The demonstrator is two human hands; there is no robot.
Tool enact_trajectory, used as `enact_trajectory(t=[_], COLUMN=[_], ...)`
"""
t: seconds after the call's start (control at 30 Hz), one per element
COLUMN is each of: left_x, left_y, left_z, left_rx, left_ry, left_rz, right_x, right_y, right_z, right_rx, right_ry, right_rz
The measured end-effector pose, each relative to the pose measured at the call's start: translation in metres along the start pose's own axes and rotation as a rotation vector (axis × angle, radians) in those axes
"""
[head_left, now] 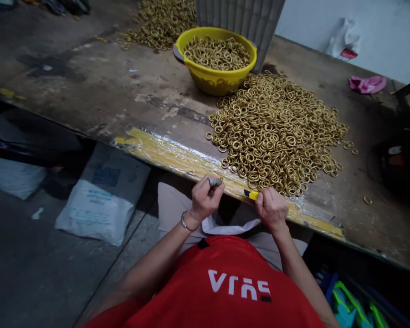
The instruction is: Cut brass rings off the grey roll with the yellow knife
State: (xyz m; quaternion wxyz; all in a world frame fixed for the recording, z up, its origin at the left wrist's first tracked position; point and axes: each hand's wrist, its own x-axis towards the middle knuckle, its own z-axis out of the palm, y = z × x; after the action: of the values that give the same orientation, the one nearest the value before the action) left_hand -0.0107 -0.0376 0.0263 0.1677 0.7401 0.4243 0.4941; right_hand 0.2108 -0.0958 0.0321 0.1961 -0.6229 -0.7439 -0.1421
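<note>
Close to the taped table edge, my left hand (207, 196) is closed in a pinch, with a grey wrap on one finger and a small brass-coloured ring (222, 181) at its fingertips. To its right, my right hand (272, 208) is closed round a yellow tool with a dark tip (251, 195), which looks like a cutter; most of it is hidden in the fist. A large pile of brass-coloured rings (273, 132) lies on the table just beyond my hands. Behind the pile stands a yellow basin (213, 81) filled with similar rings.
The worn table (99, 91) has yellow tape (157, 150) along its front edge. More rings (167, 23) lie beside a grey ribbed container (237, 23) at the back. A pink cloth (367, 84) is at the right. White sacks (104, 200) sit below at the left.
</note>
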Motion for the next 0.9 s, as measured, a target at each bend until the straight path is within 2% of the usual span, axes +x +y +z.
enact_trajectory(t=[0.07,0.13,0.17,0.23,0.33,0.43,0.53,0.6,0.7,0.8,0.9], left_x=[-0.024,-0.05,-0.062,-0.08,-0.096,-0.096,-0.084,-0.07,-0.042,-0.013,0.006], left_y=[0.008,0.012,0.013,0.012,0.008,0.007,0.013,0.021,0.04,0.066,0.095], left_z=[-0.006,-0.007,-0.005,0.001,0.009,0.009,0.001,-0.008,-0.029,-0.058,-0.089], left_rx=[-0.032,-0.056,-0.058,0.002,0.135,0.153,0.116,0.078,0.017,-0.048,-0.049], left_ry=[-0.063,-0.129,-0.183,-0.373,-0.644,-0.711,-0.707,-0.66,-0.466,-0.272,-0.106], left_rz=[0.004,-0.063,-0.126,-0.245,-0.292,-0.246,-0.191,-0.18,-0.195,-0.138,-0.113], right_x=[0.0,0.001,0.001,0.002,0.003,0.003,0.003,0.002,0.001,0.0,-0.001], right_y=[0.0,0.0,0.0,-0.001,-0.002,-0.003,-0.003,-0.003,-0.003,-0.003,-0.003], right_z=[0.0,0.0,0.0,-0.001,-0.001,-0.002,-0.001,0.0,0.001,0.003,0.005], right_rx=[0.006,0.008,0.006,0.002,0.005,0.007,-0.004,-0.011,-0.017,-0.022,-0.016], right_ry=[-0.002,0.006,0.013,0.024,0.038,0.049,0.056,0.061,0.055,0.048,0.051], right_rz=[0.001,0.002,0.003,0.004,0.001,-0.001,-0.003,-0.002,-0.001,0.007,0.013])
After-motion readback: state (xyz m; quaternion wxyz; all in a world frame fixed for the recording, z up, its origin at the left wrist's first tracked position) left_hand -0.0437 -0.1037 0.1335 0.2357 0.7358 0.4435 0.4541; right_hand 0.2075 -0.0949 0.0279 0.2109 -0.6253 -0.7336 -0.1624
